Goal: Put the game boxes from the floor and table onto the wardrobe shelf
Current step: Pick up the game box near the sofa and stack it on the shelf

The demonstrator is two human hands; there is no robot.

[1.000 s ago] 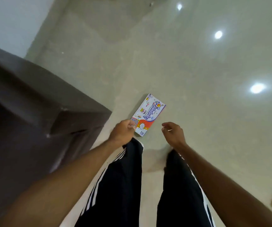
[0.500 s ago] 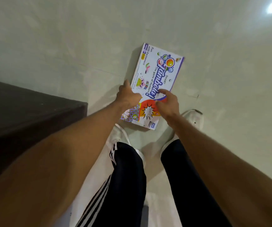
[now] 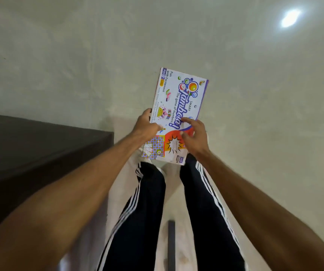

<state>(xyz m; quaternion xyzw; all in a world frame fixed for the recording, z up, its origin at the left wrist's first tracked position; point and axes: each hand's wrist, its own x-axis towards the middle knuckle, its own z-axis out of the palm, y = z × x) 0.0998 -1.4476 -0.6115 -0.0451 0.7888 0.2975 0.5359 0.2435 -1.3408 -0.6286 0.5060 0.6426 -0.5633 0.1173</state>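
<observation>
A flat white game box [image 3: 178,106] with purple edges, coloured balls and an orange-red corner is in both my hands, raised above the pale floor and in front of my knees. My left hand [image 3: 145,125] grips its left long edge, thumb on the printed top. On the right side my right hand [image 3: 193,136] rests over the box's top near the red patch, with the fingers curled on it. The box's near end covers my shoes. No wardrobe shelf is in view.
A dark brown piece of furniture [image 3: 40,151] fills the left side, its corner close to my left arm. Glossy pale floor [image 3: 255,114] stretches ahead and to the right. A thin dark bar [image 3: 171,245] lies on the floor between my legs.
Both hands reached down to the box lying on the floor, closed on its near end, and have now raised it off the floor towards me.
</observation>
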